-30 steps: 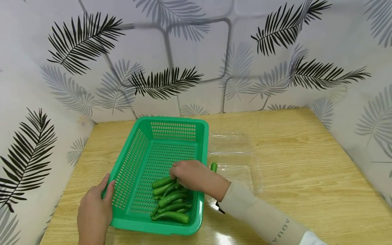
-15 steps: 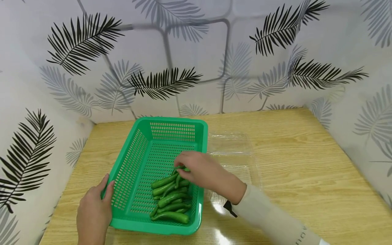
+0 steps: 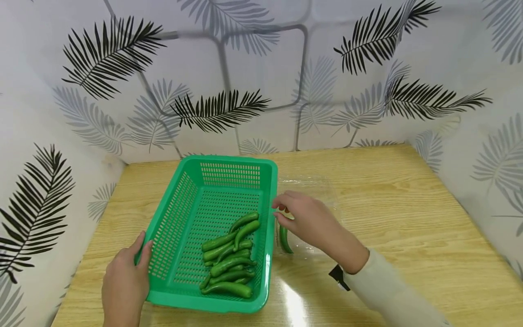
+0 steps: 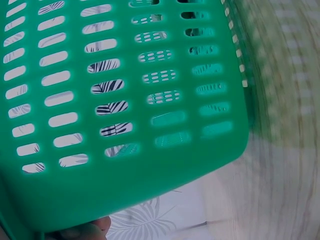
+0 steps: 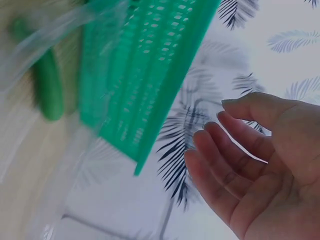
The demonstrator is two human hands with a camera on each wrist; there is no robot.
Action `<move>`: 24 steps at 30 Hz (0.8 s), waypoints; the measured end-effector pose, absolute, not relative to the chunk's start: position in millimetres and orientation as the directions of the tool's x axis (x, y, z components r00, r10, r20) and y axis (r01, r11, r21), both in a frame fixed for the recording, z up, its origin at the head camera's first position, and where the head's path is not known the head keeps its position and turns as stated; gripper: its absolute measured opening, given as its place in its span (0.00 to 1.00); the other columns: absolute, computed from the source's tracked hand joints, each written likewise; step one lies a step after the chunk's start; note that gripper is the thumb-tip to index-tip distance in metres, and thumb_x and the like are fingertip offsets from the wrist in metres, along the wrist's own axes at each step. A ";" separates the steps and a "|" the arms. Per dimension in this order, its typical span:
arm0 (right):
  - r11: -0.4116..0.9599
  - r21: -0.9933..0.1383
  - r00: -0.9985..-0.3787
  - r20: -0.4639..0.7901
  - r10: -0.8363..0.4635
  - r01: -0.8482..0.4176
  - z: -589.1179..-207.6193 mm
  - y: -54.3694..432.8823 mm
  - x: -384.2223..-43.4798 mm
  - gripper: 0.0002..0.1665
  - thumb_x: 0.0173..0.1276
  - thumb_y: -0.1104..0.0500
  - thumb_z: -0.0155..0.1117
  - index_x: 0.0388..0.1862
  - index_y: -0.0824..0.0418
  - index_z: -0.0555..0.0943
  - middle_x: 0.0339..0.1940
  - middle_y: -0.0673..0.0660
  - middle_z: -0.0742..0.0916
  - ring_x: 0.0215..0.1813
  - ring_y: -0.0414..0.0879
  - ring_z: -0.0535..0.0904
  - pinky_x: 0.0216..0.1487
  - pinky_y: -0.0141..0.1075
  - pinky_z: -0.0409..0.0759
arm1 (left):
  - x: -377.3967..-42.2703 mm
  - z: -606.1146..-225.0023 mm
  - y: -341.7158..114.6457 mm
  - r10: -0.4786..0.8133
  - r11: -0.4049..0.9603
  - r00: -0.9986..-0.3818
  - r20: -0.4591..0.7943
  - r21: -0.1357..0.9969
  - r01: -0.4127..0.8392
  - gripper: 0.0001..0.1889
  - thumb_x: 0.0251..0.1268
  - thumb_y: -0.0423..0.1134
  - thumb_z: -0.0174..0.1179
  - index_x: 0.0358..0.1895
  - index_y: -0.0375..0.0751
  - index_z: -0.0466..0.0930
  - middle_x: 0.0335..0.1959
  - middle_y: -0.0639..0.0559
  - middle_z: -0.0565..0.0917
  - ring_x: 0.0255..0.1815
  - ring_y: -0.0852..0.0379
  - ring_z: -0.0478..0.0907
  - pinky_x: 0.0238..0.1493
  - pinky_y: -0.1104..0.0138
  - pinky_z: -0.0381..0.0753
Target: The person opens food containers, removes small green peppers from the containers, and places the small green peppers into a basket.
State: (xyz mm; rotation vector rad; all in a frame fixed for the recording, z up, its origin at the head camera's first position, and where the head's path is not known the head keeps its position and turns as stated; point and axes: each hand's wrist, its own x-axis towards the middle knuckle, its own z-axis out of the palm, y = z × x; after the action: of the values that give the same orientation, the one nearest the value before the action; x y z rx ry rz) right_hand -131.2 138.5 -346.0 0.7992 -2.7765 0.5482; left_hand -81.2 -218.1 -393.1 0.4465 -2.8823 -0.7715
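A green plastic basket (image 3: 269, 263) stands tilted slightly on the table; my left hand (image 3: 125, 281) grips its left rim, thumb on the outside edge. In the left wrist view, only bits of fingers (image 4: 92, 231) show below the basket wall (image 4: 125, 185). Several green chili peppers (image 3: 233, 265) lie piled in the basket's near right part. My right hand (image 3: 308, 220) hovers beside the right rim, above a clear plastic container (image 3: 314, 184). Its fingers (image 5: 215, 175) are loosely bent and hold nothing. One green pepper (image 3: 284, 240) lies in the container, partly hidden by the hand.
The wooden table (image 3: 388, 204) extends right of the container. Patterned walls (image 3: 261, 68) with leaf prints enclose the back and sides. A black strap end (image 3: 339, 277) hangs at the right wrist.
My right hand has left the peppers in the basket and moved right, over the container. Two peppers it covered now show on top of the pile. My left hand has stayed in place.
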 end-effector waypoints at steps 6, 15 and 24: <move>0.814 -0.243 -0.848 0.220 -0.483 -0.527 -363.0 161.4 -133.2 0.07 0.59 0.61 0.68 0.38 0.57 0.82 0.35 0.48 0.82 0.38 0.41 0.78 0.36 0.34 0.77 | -80.9 -393.0 -218.7 -0.314 0.826 -0.949 0.037 0.503 -0.254 0.28 0.70 0.59 0.42 0.66 0.49 0.67 0.36 0.38 0.78 0.23 0.49 0.70 0.16 0.62 0.65; 0.791 -0.214 -0.819 0.174 -0.547 -0.573 -389.5 170.1 -140.5 0.10 0.56 0.65 0.70 0.37 0.58 0.83 0.36 0.50 0.82 0.40 0.44 0.78 0.36 0.35 0.78 | -81.2 -393.7 -217.2 -0.321 0.823 -0.946 0.047 0.509 -0.254 0.27 0.70 0.58 0.44 0.66 0.48 0.68 0.33 0.39 0.78 0.20 0.51 0.66 0.15 0.63 0.64; 0.804 -0.324 -0.864 0.107 -0.493 -0.499 -411.4 154.0 -135.4 0.06 0.60 0.61 0.66 0.36 0.60 0.82 0.32 0.51 0.81 0.33 0.43 0.78 0.32 0.35 0.76 | -81.3 -393.9 -217.0 -0.324 0.825 -0.945 0.055 0.506 -0.253 0.28 0.70 0.58 0.44 0.65 0.48 0.68 0.36 0.37 0.79 0.21 0.50 0.69 0.15 0.63 0.65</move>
State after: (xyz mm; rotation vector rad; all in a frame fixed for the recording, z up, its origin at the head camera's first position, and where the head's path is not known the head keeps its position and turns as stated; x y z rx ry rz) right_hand -135.4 154.0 -411.4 0.8151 -2.9669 0.5398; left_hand -81.3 -217.0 -393.9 0.4557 -2.8675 -0.7654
